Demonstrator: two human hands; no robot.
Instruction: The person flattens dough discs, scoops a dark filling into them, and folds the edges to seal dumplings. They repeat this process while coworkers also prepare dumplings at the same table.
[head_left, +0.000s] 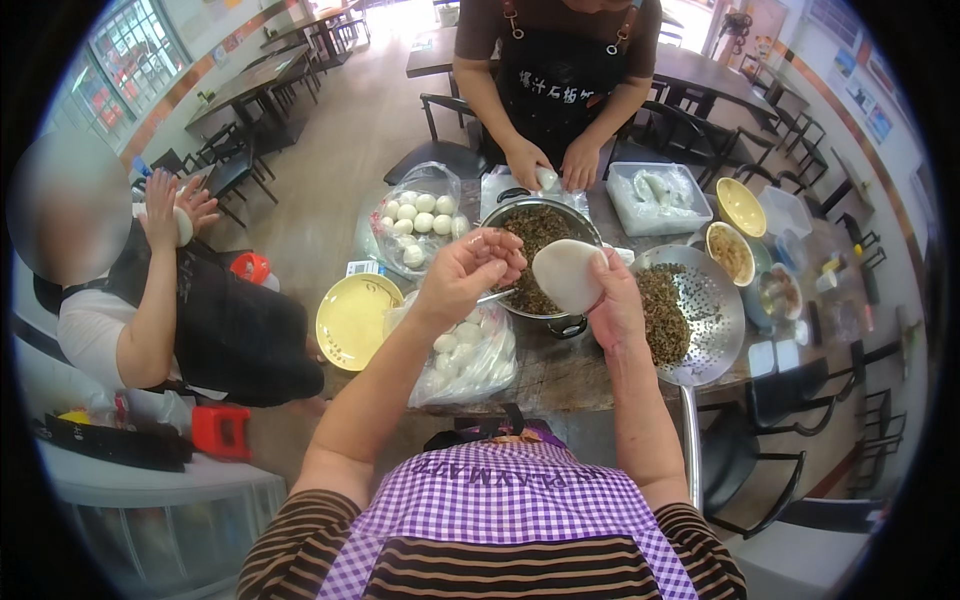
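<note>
A flat white round of dough (566, 277) is held up by its right edge between the thumb and fingers of my right hand (616, 304). To its left, my left hand (474, 270) hovers with loosely curled, shiny fingers and nothing seen in them. Both hands are over a steel pot (592, 225) of dark, finely chopped filling (536, 225). A metal utensil handle (498, 295) shows just below my left hand; whether they touch is unclear. Under my left forearm lies a clear plastic bag of white dough balls (469, 360).
A perforated steel strainer (716, 322) with more filling stands right, its handle past the table edge. Left are a yellow plate (358, 319) and another bag of dough balls (422, 214). One person presses dough (547, 178) opposite; another holds dough (183, 225) at left. A plastic box (660, 223) stands behind.
</note>
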